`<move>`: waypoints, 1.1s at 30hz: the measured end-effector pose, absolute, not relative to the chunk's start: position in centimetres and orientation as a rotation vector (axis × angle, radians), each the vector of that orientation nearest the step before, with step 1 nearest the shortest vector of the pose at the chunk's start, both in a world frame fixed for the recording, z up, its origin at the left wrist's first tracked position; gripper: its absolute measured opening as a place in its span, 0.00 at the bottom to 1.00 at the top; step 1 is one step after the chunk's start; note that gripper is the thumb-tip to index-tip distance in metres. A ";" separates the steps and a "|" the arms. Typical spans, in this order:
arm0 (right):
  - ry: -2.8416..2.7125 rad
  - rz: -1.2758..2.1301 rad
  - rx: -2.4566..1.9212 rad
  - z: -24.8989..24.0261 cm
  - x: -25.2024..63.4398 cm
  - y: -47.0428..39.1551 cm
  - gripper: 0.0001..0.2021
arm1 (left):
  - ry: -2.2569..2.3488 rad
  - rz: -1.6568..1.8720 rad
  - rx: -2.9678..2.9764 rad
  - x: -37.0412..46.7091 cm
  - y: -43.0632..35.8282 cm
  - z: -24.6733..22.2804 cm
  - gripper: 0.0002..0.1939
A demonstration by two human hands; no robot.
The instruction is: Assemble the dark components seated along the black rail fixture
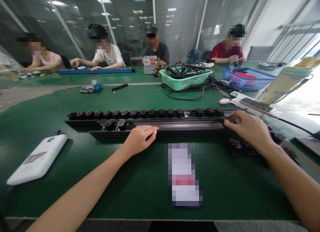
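Note:
My left hand (pixel 140 139) is closed over the front edge of the nearer black channel rail (pixel 185 126), fingers curled together. Two round black socket pieces (pixel 121 124) with coppery metal contacts sit in that rail's left end; its middle section is bare. My right hand (pixel 247 126) is at the rail's right end, thumb and fingers curled in a pinch around a small dark part that is mostly hidden. Just behind lies a second black rail (pixel 80 124), holding a long row of similar round pieces with a gap toward the right.
More round pieces (pixel 235 144) lie below my right hand. A phone (pixel 183 173) and a white power bank (pixel 37 160) lie nearby. Beyond are a green basket of cables (pixel 186 80), a blue basket (pixel 250 79), gloves (pixel 92 87) and a bottle (pixel 282 80). Several people sit opposite.

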State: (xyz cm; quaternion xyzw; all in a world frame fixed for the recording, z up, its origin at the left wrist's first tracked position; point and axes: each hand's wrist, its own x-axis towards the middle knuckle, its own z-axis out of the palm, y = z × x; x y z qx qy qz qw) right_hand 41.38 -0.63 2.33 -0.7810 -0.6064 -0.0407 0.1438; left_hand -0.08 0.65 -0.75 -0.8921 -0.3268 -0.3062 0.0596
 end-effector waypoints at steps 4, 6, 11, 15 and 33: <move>-1.729 -0.110 -2.250 2.3 41.4 -0.7 0.20 | -0.996 -0.919 -2.698 -0.1 0.6 -0.7 0.13; -1.720 -0.114 -2.256 2.2 41.5 -0.7 0.20 | -1.002 -0.914 -2.699 0.0 0.5 -0.6 0.13; -1.731 -0.124 -2.253 2.2 41.6 -0.6 0.20 | -1.002 -0.912 -2.701 0.0 0.5 -0.5 0.14; -1.727 -0.131 -2.258 2.2 41.5 -0.6 0.20 | -0.991 -0.915 -2.694 0.0 0.6 -0.6 0.13; -1.698 -0.127 -2.314 2.2 41.9 -0.4 0.22 | -0.999 -0.901 -2.701 -0.1 0.6 -0.6 0.14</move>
